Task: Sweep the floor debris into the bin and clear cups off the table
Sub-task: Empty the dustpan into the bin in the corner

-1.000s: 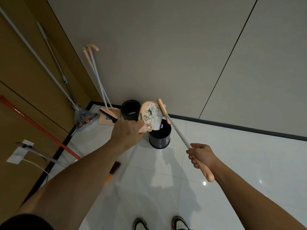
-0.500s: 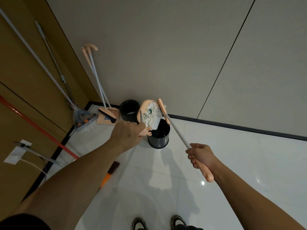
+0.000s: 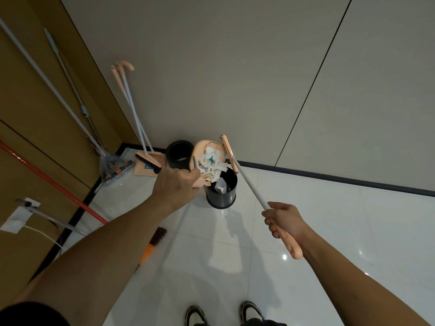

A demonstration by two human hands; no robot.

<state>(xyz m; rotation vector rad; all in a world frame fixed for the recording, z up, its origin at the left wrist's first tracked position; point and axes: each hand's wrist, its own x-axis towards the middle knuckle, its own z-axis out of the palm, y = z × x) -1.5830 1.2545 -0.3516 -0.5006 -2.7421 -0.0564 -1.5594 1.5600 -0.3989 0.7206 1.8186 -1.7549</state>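
Observation:
My left hand (image 3: 175, 185) grips a peach dustpan (image 3: 203, 147) tipped over a black bin (image 3: 221, 196) by the wall. Crumpled white paper debris (image 3: 210, 163) lies in the pan and hangs over the bin's mouth; more paper sits inside the bin. My right hand (image 3: 286, 220) grips the peach handle of a broom whose white stick (image 3: 249, 187) runs up to the peach broom head (image 3: 227, 152), which presses against the debris at the pan's right side.
A second black bin (image 3: 177, 152) stands just left, against the wall. Another peach broom and dustpan set (image 3: 147, 164), a mop (image 3: 113, 167) and a red-handled tool (image 3: 54, 182) lean in the left corner. White tiled floor (image 3: 329, 231) spreads to the right. My shoes (image 3: 226, 314) show below.
The dustpan has tipped further over the bin and the paper has slid lower, some now hanging into the bin. Both hands have stayed almost in place.

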